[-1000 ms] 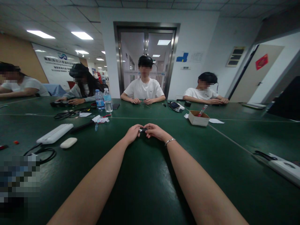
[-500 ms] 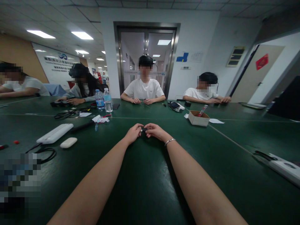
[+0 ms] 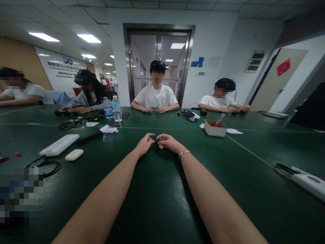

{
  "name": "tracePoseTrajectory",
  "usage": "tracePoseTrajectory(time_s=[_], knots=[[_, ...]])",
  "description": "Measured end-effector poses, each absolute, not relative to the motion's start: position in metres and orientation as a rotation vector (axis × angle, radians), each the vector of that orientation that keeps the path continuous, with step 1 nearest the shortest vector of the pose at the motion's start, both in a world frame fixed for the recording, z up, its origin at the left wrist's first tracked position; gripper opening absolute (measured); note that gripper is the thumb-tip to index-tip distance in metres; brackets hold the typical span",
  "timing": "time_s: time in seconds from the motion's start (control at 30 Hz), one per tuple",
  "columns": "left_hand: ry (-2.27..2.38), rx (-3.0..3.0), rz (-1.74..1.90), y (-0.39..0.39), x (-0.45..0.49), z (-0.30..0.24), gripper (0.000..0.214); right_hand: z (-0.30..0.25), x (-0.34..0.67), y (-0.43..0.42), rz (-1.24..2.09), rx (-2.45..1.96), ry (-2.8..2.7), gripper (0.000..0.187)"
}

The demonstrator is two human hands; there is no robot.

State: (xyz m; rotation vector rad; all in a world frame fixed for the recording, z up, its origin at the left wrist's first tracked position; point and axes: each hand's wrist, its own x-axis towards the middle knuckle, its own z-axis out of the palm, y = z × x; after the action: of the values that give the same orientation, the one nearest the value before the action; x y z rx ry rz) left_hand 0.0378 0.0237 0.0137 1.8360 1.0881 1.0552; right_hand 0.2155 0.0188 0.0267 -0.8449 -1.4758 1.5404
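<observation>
A small dark object (image 3: 156,141), too small to identify, sits between my two hands above the green table (image 3: 154,196). My right hand (image 3: 169,142), with a silver bracelet (image 3: 184,154) at the wrist, is closed on it in a pinch. On the other side, my left hand (image 3: 145,145) has curled fingers with the tips at or very near the object's left end. Whether those tips grip it cannot be made out. Both forearms reach forward across the table.
At left lie a white power strip (image 3: 60,145), a white oval case (image 3: 74,155) and black cables (image 3: 49,168). Two water bottles (image 3: 117,108) stand farther back. A small open box (image 3: 215,128) is at right. Several people sit around the table; one (image 3: 156,98) faces me.
My left fingertips have shifted slightly, and the shiny left end of the small object shows less than before. My right hand stays almost still.
</observation>
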Motion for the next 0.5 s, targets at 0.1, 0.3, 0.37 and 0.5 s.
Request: tracePoseTrajectory(time_s=[0.1, 0.3, 0.37, 0.5], knots=[[1.09, 1.855, 1.014, 0.0231, 0.0378, 0.0147, 0.034, 0.0264, 0.2156, 0.0189, 1.534, -0.843, -1.477, 0.026], [1.151, 1.903, 1.004, 0.024, 0.0387, 0.0143, 0.032, 0.0261, 0.2152, 0.0182, 1.537, -0.837, -1.458, 0.026], [1.139, 1.911, 0.976, 0.0236, 0.0381, 0.013, 0.035, 0.0267, 0.2149, 0.0176, 1.536, -0.837, -1.459, 0.026], [1.231, 1.997, 1.097, 0.0215, 0.0379, 0.0163, 0.032, 0.0285, 0.2146, 0.0164, 1.539, -0.838, -1.45, 0.027]])
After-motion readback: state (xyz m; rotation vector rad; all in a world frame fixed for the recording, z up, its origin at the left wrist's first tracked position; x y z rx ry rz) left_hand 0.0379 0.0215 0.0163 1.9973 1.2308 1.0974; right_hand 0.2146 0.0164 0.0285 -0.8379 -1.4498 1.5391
